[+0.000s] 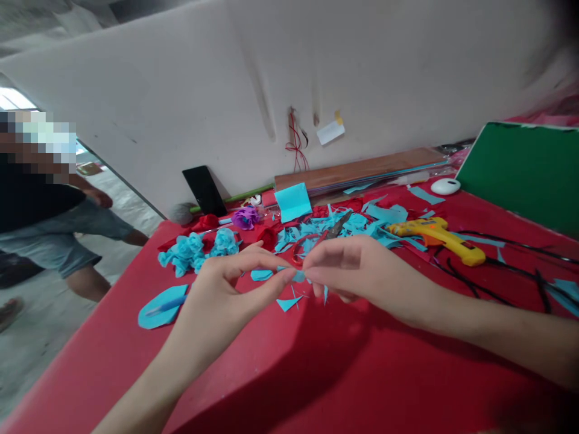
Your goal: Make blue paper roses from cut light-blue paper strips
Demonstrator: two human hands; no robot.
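Directions are taken from the pinched fingertips, twelve o'clock pointing toward the white panel (181, 102).

Left hand (239, 274): thumb and forefinger brought together, gripping one edge of a small light-blue paper piece (299, 276). Right hand (362, 268): thumb and forefinger narrowed on the opposite edge of the same piece, remaining fingers curled. The piece is located between the two sets of fingertips, over the red-covered table (271, 386); its exact shape is largely hidden by the fingers.

Between one and two o'clock, just beyond the right hand, lie red-handled scissors with dark blades (337, 228) among loose light-blue paper scraps (389, 212). At twelve o'clock, a square light-blue sheet (293, 202). Between two and three o'clock, a yellow glue gun (434, 232); at two, farther off, a white rounded device (446, 186) beside a green board (525, 175).

Just past nine o'clock, crumpled light-blue paper flowers (185, 253). Between eight and nine, a blue pen (167, 306) resting on an oval light-blue paper cutout (151, 318). Toward ten, a purple paper flower (245, 218) and a black phone (203, 190) leaning on the panel. Between nine and ten, beyond the table, a person in denim shorts (49, 211).
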